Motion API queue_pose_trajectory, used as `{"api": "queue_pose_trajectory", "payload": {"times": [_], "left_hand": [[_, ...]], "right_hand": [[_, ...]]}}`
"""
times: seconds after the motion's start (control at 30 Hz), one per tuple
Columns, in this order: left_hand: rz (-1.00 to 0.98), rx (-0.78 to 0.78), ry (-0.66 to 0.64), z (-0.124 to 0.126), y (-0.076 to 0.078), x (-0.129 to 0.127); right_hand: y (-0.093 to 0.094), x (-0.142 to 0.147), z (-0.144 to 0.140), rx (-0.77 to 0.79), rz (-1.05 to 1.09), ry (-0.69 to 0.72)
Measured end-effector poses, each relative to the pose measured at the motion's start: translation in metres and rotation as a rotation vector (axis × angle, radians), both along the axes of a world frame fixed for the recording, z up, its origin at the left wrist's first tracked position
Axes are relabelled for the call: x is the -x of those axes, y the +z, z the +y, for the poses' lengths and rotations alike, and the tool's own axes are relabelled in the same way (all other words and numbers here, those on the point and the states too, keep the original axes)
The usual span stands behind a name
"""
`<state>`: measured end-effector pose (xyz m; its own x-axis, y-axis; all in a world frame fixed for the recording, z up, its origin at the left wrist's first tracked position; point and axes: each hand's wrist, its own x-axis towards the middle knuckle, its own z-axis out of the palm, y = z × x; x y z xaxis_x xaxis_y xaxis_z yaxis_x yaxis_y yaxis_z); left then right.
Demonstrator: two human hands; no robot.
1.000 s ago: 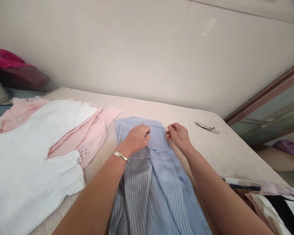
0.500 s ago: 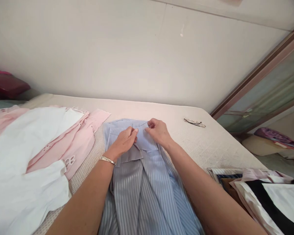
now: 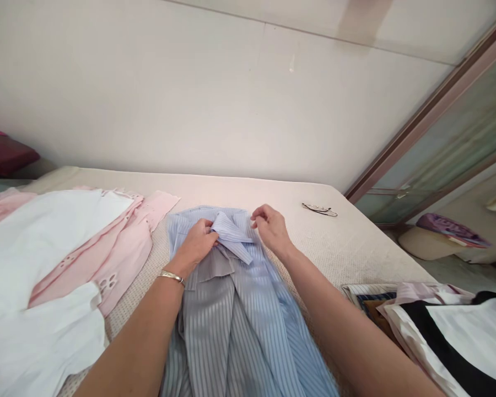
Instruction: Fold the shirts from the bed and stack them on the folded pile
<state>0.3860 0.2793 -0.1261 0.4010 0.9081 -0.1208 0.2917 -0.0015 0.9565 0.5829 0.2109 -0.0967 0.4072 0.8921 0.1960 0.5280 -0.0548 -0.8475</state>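
A blue-and-grey striped shirt [image 3: 256,309] lies lengthwise in front of me, its collar end toward the wall. My left hand [image 3: 200,240], with a bracelet on the wrist, pinches the collar [image 3: 233,234] near its left end, and the rest of the collar folds over to the right. Beside the shirt's upper right edge is my right hand [image 3: 270,229]. Its fingers are bent and slightly apart, with no cloth visible between them.
The bed [image 3: 314,248] carries white garments [image 3: 12,264] and a pink garment [image 3: 132,242] at left. Eyeglasses [image 3: 320,209] lie at the far right. Nearer me is a stack of folded clothes [image 3: 471,331]. The wall [image 3: 169,99] rises behind the bed.
The collar has flipped from lying flat to folded over toward me. My right hand has let go of it and moved slightly right of the shirt; the left still pinches it.
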Motion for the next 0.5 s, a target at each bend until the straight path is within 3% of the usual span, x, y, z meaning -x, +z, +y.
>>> {"api": "queue_pose_trajectory", "payload": {"times": [0.1,0.17,0.3,0.5], "left_hand": [[-0.053,0.072,0.007,-0.004,0.007,-0.001],[-0.081,0.116,-0.004,-0.006,0.012,0.000],[-0.175,0.200,-0.116,-0.008,0.022,0.005],[-0.254,0.214,-0.233,-0.010,0.032,0.018]], "right_hand": [[-0.002,-0.014,0.025,0.129,0.329,0.129],[-0.002,-0.014,0.031,0.154,0.385,0.200],[-0.003,-0.010,0.021,0.046,0.268,0.098],[-0.022,-0.011,-0.001,0.056,0.077,0.023]]}}
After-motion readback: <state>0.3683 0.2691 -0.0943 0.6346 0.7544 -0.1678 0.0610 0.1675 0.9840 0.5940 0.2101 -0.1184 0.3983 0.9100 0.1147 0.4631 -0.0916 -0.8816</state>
